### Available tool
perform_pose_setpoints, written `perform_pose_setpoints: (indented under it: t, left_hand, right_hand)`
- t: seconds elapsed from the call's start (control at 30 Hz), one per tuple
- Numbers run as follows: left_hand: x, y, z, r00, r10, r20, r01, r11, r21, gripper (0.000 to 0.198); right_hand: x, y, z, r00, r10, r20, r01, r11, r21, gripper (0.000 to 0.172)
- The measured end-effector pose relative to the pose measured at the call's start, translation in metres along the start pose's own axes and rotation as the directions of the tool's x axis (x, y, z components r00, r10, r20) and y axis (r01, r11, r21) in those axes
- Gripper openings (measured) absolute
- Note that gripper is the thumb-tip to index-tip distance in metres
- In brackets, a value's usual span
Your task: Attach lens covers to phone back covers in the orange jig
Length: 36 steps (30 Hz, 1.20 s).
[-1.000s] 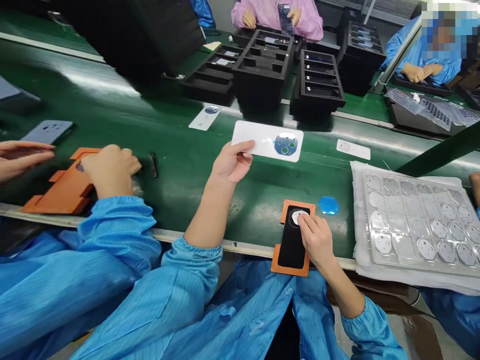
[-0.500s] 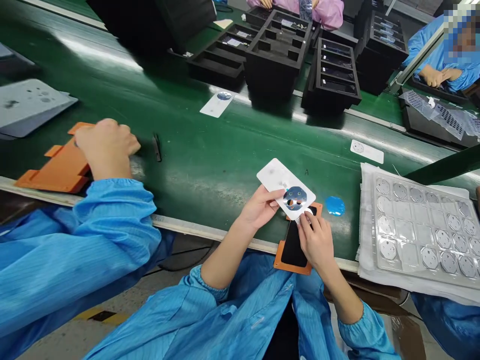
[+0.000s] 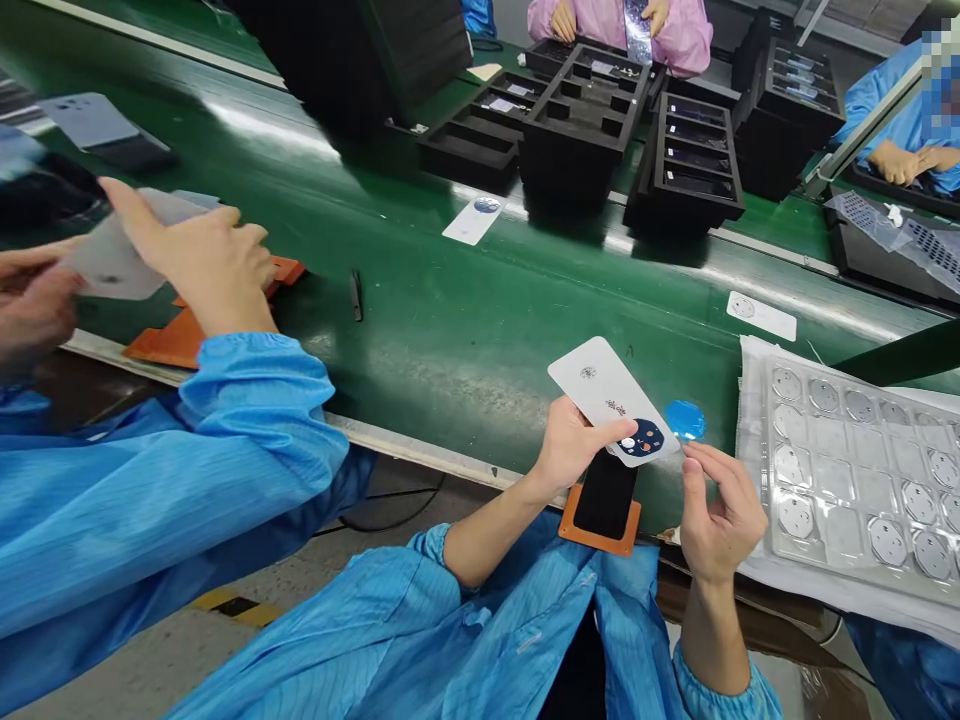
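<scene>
My left hand (image 3: 574, 450) grips a white phone back cover (image 3: 606, 398) by its near edge, thumb on top. The cover has a dark blue round camera area (image 3: 643, 438) at its right end and hangs over an orange jig (image 3: 600, 508) with a black insert at the belt's front edge. My right hand (image 3: 718, 512) hovers just right of the cover, fingers curled, thumb and forefinger close together near the camera area; I cannot make out anything in them. A blue round film (image 3: 685, 420) lies on the belt behind the cover.
A clear blister tray (image 3: 862, 470) of round lens parts sits at the right. A co-worker in blue at the left handles a grey cover (image 3: 112, 262) over another orange jig (image 3: 184, 335). Black foam trays (image 3: 585, 125) stand across the green belt (image 3: 450, 320). White covers (image 3: 472, 220) lie on it.
My left hand brought the white cover down from mid-belt to over the orange jig. My right hand lifted off the jig and moved right. The co-worker raised a grey cover.
</scene>
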<state>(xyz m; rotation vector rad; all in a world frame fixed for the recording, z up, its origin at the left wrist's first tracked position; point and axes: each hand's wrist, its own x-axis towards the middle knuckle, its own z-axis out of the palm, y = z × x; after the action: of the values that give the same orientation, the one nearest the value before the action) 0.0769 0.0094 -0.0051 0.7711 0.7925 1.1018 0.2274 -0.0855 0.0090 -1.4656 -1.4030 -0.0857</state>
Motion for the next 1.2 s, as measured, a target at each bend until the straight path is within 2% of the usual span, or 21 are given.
perform_pose_setpoints:
  t: [0.1, 0.2, 0.4, 0.63, 0.77, 0.93, 1.2]
  left_hand:
    - [-0.004, -0.003, 0.006, 0.994, 0.058, -0.091, -0.046, 0.991, 0.129, 0.024]
    - [-0.007, -0.005, 0.012, 0.990, 0.103, -0.099, -0.084, 0.979, 0.184, 0.022]
    - [-0.017, -0.019, 0.010, 0.978, 0.207, 0.030, -0.208, 0.956, 0.208, 0.041]
    - [-0.023, -0.037, -0.003, 0.950, 0.290, 0.119, -0.313, 0.885, 0.344, 0.036]
    - [-0.024, -0.035, -0.001, 0.933, 0.315, 0.176, -0.358, 0.861, 0.360, 0.031]
    - [-0.025, -0.031, 0.002, 0.864, 0.392, 0.316, -0.486, 0.813, 0.320, 0.036]
    - [-0.025, -0.031, 0.004, 0.831, 0.424, 0.360, -0.536, 0.784, 0.313, 0.038]
  right_hand:
    - [-0.002, -0.011, 0.006, 0.999, 0.016, 0.052, -0.016, 1.000, 0.009, 0.012]
    - [-0.004, -0.015, 0.021, 0.995, 0.047, 0.084, -0.046, 0.999, -0.018, 0.008]
    - [0.002, -0.013, 0.039, 0.994, 0.103, 0.048, -0.102, 0.995, -0.016, 0.006]
    - [0.006, -0.012, 0.037, 0.984, 0.175, 0.039, -0.176, 0.984, 0.020, 0.012]
    - [0.005, -0.010, 0.038, 0.976, 0.215, 0.040, -0.216, 0.975, 0.045, 0.012]
    - [0.006, -0.009, 0.040, 0.966, 0.257, 0.031, -0.259, 0.962, 0.092, 0.010]
    - [0.004, -0.005, 0.041, 0.961, 0.273, 0.033, -0.275, 0.952, 0.135, 0.008]
